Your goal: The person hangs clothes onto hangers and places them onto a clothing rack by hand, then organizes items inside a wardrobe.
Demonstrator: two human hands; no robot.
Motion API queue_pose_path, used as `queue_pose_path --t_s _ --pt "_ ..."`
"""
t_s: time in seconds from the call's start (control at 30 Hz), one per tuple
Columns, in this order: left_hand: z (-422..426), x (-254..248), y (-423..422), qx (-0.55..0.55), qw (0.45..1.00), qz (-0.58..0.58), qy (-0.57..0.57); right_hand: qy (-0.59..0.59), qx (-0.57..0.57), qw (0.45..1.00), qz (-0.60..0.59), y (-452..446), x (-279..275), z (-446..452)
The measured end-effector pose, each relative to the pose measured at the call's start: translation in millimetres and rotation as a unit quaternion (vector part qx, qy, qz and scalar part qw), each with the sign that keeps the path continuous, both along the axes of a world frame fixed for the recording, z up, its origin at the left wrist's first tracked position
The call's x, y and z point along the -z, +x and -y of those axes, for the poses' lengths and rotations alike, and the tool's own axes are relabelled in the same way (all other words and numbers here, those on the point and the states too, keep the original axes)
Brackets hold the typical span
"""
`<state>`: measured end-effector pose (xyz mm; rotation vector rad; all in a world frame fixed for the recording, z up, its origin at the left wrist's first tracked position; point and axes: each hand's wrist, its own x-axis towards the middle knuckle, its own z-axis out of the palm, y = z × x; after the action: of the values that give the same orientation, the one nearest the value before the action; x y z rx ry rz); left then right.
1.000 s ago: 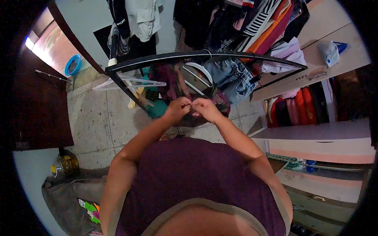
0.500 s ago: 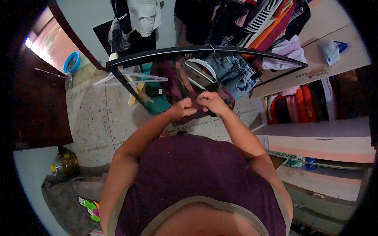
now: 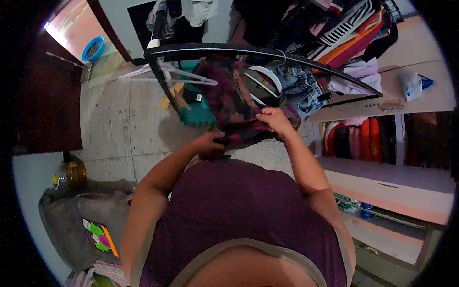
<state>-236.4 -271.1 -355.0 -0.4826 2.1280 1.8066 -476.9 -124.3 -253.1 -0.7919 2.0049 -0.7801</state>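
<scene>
A dark maroon-and-green patterned garment (image 3: 229, 103) hangs down in front of me below the black rack bar. My right hand (image 3: 276, 119) pinches an edge of it, thumb and forefinger together. Lower and to the left, my left hand (image 3: 210, 141) has its fingers curled round the cloth's other side; the fingertips are partly lost in shadow. Just behind my right hand is a white hanger (image 3: 270, 79), and blue jeans (image 3: 299, 83) hang to its right. Another white hanger (image 3: 167, 74) hangs to the left.
The black clothes rack (image 3: 215, 48) crosses ahead of me, with many clothes (image 3: 351, 31) behind it at the right. Open shelves (image 3: 382, 167) hold folded clothes on the right. A teal cloth (image 3: 196, 112) lies near the rack's foot. At left stand a bottle (image 3: 71, 174) and a blue basin (image 3: 93, 49).
My hands have moved apart, the left downward and leftward, the right to the right. The garment is now spread wider between them. The view has shifted slightly.
</scene>
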Motion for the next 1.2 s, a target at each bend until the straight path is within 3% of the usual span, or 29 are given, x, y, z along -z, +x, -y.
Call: queue_pose_path --t_s 0.07,0.17,0.27,0.43,0.53,0.6,0.67,0.8,0.9,1.0,1.2 --pt "2 33 10 -0.030 0.990 0.062 0.121 -0.017 0.022 0.999 0.031 9 -15 4" --pt "2 58 22 -0.085 0.993 -0.003 0.080 -0.036 0.050 0.996 0.063 4 -9 5" --pt "5 15 24 -0.096 0.989 0.051 0.105 -0.032 0.065 0.994 0.077 6 -10 7" --pt "8 55 18 -0.171 0.984 -0.046 -0.029 -0.021 0.052 0.996 0.066 12 -7 4" --pt "14 84 19 -0.167 0.980 -0.094 -0.045 -0.144 0.020 0.977 -0.153 17 -5 0" --pt "19 91 21 -0.170 0.980 -0.099 -0.032 -0.221 0.004 0.903 -0.368 15 -18 -5" --pt "22 90 21 -0.194 0.979 -0.064 0.000 -0.238 0.057 0.875 -0.416 8 -28 -11" --pt "27 90 22 -0.163 0.983 -0.064 -0.060 -0.218 0.094 0.839 -0.489 -12 -29 -29" --pt "24 87 21 -0.177 0.978 -0.094 -0.061 -0.154 0.083 0.869 -0.462 -33 8 -46" --pt "22 81 18 -0.164 0.980 -0.079 -0.080 -0.132 0.127 0.955 -0.235 -37 27 -54" --pt "28 82 10 -0.136 0.987 -0.059 -0.057 -0.142 0.070 0.946 -0.284 -40 43 -59"
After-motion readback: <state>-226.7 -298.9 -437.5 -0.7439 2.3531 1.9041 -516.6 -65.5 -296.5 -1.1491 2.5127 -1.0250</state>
